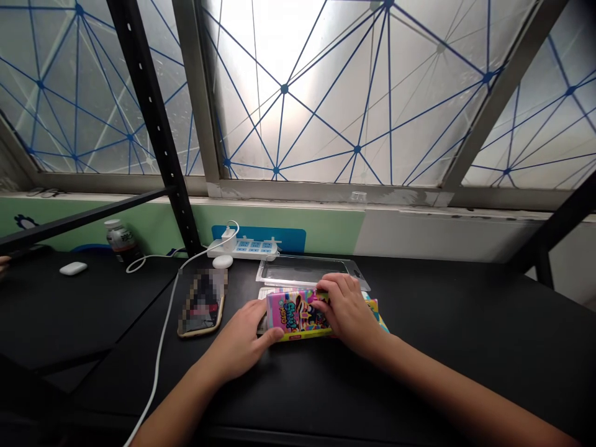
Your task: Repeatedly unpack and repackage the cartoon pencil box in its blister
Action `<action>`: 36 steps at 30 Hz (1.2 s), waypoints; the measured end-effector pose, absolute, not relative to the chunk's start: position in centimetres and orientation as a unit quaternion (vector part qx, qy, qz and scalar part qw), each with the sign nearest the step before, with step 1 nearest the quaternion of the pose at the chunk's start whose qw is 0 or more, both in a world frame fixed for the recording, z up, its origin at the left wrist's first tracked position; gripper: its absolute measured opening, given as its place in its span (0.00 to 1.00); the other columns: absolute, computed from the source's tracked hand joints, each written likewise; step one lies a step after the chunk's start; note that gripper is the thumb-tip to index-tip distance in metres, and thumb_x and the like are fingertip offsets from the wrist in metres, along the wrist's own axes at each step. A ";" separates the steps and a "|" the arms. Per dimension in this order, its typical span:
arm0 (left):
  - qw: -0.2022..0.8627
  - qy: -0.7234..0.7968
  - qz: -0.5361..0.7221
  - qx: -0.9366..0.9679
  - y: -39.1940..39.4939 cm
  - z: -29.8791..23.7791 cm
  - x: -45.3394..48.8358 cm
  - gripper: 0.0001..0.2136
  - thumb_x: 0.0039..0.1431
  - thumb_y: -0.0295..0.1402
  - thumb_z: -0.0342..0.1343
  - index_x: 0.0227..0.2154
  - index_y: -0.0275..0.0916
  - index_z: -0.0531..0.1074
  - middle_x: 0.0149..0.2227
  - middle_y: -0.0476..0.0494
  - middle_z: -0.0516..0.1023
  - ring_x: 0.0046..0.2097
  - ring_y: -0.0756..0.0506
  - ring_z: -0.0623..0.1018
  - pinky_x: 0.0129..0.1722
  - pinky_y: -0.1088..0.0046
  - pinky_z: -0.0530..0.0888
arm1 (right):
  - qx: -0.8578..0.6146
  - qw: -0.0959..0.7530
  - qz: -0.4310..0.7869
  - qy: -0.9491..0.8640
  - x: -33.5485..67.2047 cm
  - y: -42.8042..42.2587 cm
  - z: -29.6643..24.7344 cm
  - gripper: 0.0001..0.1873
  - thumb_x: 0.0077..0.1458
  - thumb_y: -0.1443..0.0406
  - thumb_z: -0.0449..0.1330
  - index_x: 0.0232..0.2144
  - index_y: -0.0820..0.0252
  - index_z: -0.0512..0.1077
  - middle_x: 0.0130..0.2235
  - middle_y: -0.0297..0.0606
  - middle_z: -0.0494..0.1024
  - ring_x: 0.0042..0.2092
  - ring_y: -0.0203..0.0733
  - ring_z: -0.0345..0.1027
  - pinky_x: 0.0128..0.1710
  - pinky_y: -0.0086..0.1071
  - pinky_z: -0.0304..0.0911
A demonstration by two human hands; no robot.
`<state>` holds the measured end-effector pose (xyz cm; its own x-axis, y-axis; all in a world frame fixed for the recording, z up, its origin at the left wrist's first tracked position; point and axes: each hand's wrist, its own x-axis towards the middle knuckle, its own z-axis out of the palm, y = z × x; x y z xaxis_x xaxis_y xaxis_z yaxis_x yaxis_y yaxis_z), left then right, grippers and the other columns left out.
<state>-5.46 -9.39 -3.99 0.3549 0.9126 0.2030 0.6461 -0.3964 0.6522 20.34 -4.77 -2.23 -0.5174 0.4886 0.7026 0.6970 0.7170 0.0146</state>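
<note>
A small, flat printed box (291,313), pink with bright cartoon pictures and a yellow lower edge, is tilted toward me on the black desk. My left hand (242,341) grips its left end, thumb on the front and fingers behind. On the right part of the box, my right hand (349,310) is closed, with the thumb on the front and the fingers bent over the top edge. White and coloured items show partly from under and behind the box; their kind is hidden. Just beyond lies a clear plastic tray (307,271).
A phone (202,304) lies left of my hands, with a white cable (161,357) running past it. Behind stand a power strip (254,249) and a white round case (222,261). A bottle (121,241) and another white case (73,268) are further left. Another person's hand (4,264) shows at the left edge.
</note>
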 end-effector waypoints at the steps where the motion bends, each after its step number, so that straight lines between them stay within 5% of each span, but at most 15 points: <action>1: 0.246 0.485 0.278 0.792 -9.4 -3.9 -5.6 0.31 0.67 0.56 0.41 0.63 0.43 0.65 0.62 0.38 0.70 0.62 0.36 0.67 0.62 0.58 0.63 | -0.318 0.356 -0.158 -0.864 20.8 -5.3 -1.8 0.07 0.67 0.63 0.54 0.43 0.61 0.67 0.41 0.46 0.74 0.44 0.49 0.67 0.47 0.45 0.61; 7: 0.287 0.498 0.261 0.775 -9.7 -3.6 -6.1 0.45 0.60 0.65 0.22 0.69 0.40 0.54 0.68 0.38 0.61 0.67 0.34 0.60 0.66 0.55 0.56 | -0.239 0.257 -0.058 -0.935 24.4 -9.9 1.0 0.07 0.65 0.61 0.58 0.42 0.57 0.70 0.41 0.40 0.78 0.43 0.44 0.71 0.49 0.41 0.61; 10: 0.298 0.536 0.219 0.758 -9.8 -3.5 -6.1 0.41 0.63 0.63 0.37 0.70 0.41 0.49 0.69 0.38 0.57 0.68 0.33 0.59 0.66 0.54 0.56 | -0.264 0.166 0.022 -0.950 26.6 -10.5 1.1 0.16 0.61 0.50 0.60 0.42 0.54 0.73 0.53 0.43 0.75 0.53 0.51 0.69 0.56 0.48 0.58; 13: 0.294 0.545 0.197 0.760 -9.7 -3.8 -6.1 0.45 0.58 0.60 0.54 0.70 0.44 0.45 0.71 0.38 0.53 0.68 0.32 0.58 0.66 0.54 0.58 | -0.327 0.092 0.094 -0.936 29.3 -9.3 0.0 0.37 0.50 0.41 0.64 0.57 0.48 0.68 0.67 0.46 0.61 0.65 0.61 0.55 0.62 0.56 0.52; 16: 0.290 0.539 0.194 0.766 -9.6 -3.9 -6.1 0.43 0.59 0.57 0.54 0.71 0.45 0.44 0.71 0.39 0.51 0.69 0.34 0.56 0.67 0.55 0.56 | -0.419 0.076 0.150 -0.892 31.6 -7.8 -1.4 0.52 0.45 0.41 0.67 0.67 0.45 0.54 0.72 0.45 0.47 0.70 0.65 0.40 0.64 0.58 0.49; 19: 0.280 0.544 0.203 0.765 -9.6 -3.8 -6.1 0.39 0.64 0.56 0.47 0.71 0.42 0.45 0.71 0.39 0.50 0.70 0.35 0.54 0.67 0.55 0.53 | -0.465 0.088 0.212 -0.855 32.7 -7.1 -2.5 0.49 0.51 0.44 0.65 0.69 0.45 0.51 0.73 0.42 0.43 0.71 0.62 0.41 0.65 0.54 0.49; 22: 0.283 0.555 0.238 0.746 -9.5 -3.7 -6.1 0.35 0.68 0.56 0.37 0.70 0.40 0.48 0.71 0.39 0.53 0.70 0.35 0.55 0.67 0.54 0.54 | -0.461 0.139 0.237 -0.844 32.6 -7.1 -3.3 0.40 0.55 0.47 0.63 0.66 0.47 0.58 0.72 0.43 0.48 0.69 0.60 0.49 0.65 0.52 0.51; 27: 0.332 0.520 0.311 0.723 -9.6 -3.9 -6.5 0.37 0.67 0.59 0.27 0.70 0.42 0.48 0.69 0.41 0.58 0.69 0.38 0.57 0.68 0.56 0.53 | -0.467 0.280 0.227 -0.807 31.7 -6.7 -3.9 0.23 0.62 0.50 0.57 0.54 0.53 0.69 0.59 0.46 0.73 0.59 0.56 0.67 0.57 0.48 0.64; 31: 0.359 0.514 0.332 0.705 -9.4 -3.7 -6.6 0.39 0.65 0.61 0.29 0.70 0.41 0.47 0.68 0.39 0.60 0.69 0.38 0.57 0.67 0.56 0.54 | -0.464 0.302 0.238 -0.798 31.0 -6.5 -4.1 0.30 0.59 0.52 0.60 0.60 0.53 0.62 0.59 0.46 0.72 0.57 0.54 0.69 0.54 0.45 0.68; 36: 0.357 0.507 0.338 0.708 -9.6 -4.1 -5.8 0.41 0.65 0.55 0.48 0.71 0.41 0.37 0.68 0.36 0.59 0.67 0.36 0.62 0.65 0.54 0.59 | -0.488 0.277 0.248 -0.790 30.6 -7.0 -4.8 0.44 0.49 0.55 0.69 0.64 0.56 0.58 0.60 0.49 0.71 0.59 0.56 0.68 0.58 0.48 0.64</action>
<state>-5.83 -9.58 -4.09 0.2567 0.9595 0.1162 0.4771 -0.2303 0.8481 30.61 -6.96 -4.84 -0.3709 0.9079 0.1951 0.6328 0.4009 -0.6625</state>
